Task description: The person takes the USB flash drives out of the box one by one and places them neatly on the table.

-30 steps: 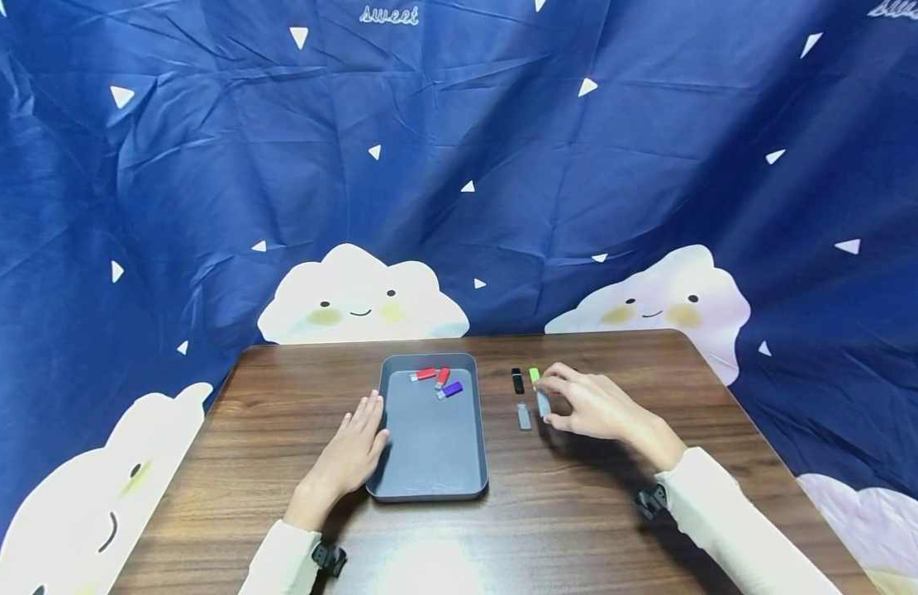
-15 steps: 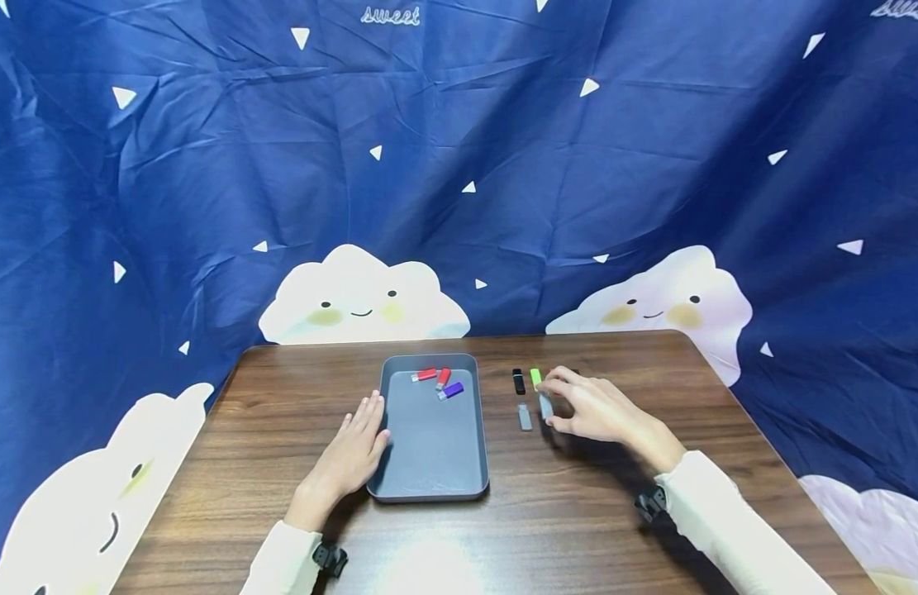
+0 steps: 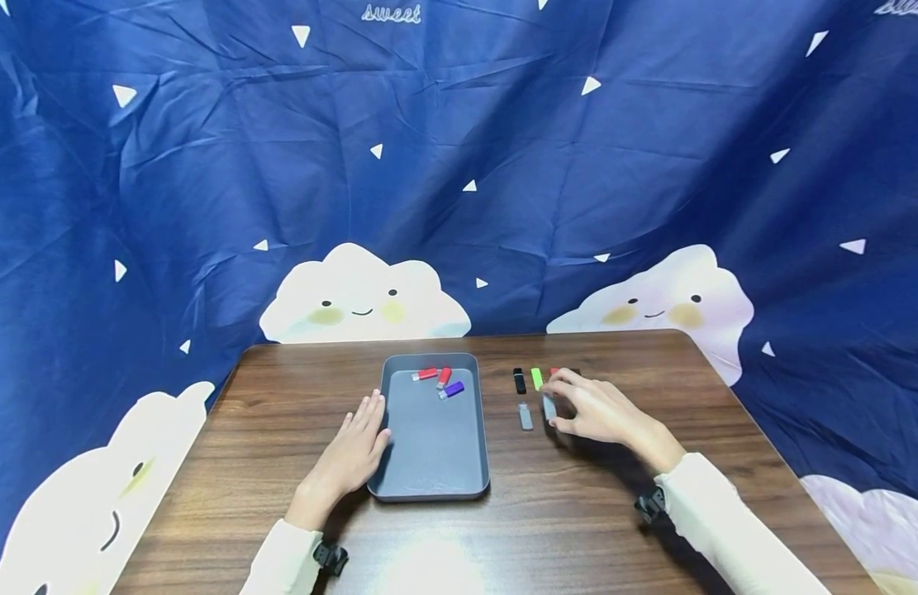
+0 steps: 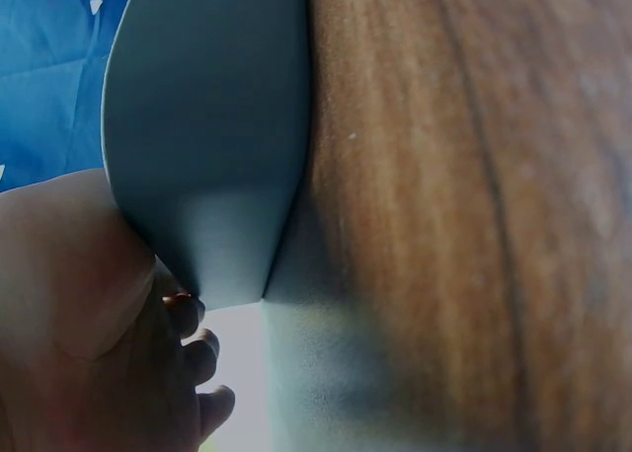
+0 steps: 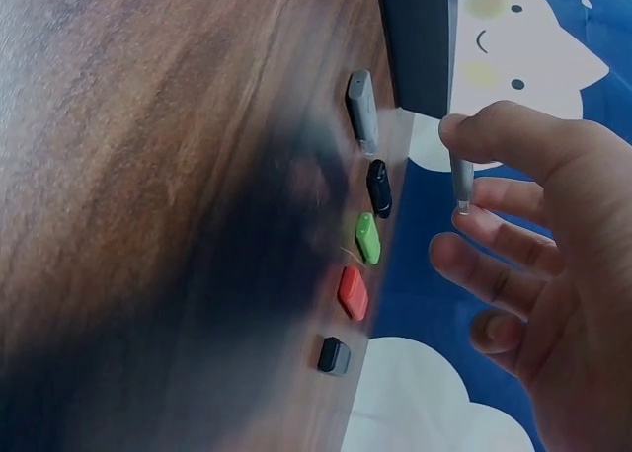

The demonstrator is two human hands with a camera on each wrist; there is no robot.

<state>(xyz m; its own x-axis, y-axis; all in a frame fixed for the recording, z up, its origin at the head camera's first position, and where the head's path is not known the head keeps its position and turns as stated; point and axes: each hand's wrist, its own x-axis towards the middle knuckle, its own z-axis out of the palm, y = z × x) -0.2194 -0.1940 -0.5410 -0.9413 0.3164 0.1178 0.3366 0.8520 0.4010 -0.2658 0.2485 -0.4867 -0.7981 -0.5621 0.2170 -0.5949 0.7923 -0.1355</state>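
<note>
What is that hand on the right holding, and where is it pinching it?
The right hand pinches a grey USB stick by its two ends, thumb on one, finger on the other, off the table.

grey USB stick (image 3: pixel 549 407) | small, slim | pinched in right hand (image 3: pixel 596 411) fingers | lifted above table, right of tray

Matt grey plastic tray (image 3: pixel 433 487) on a smooth wood-grain table (image 3: pixel 577 512), creased blue cloth backdrop (image 3: pixel 503 165) behind
</note>
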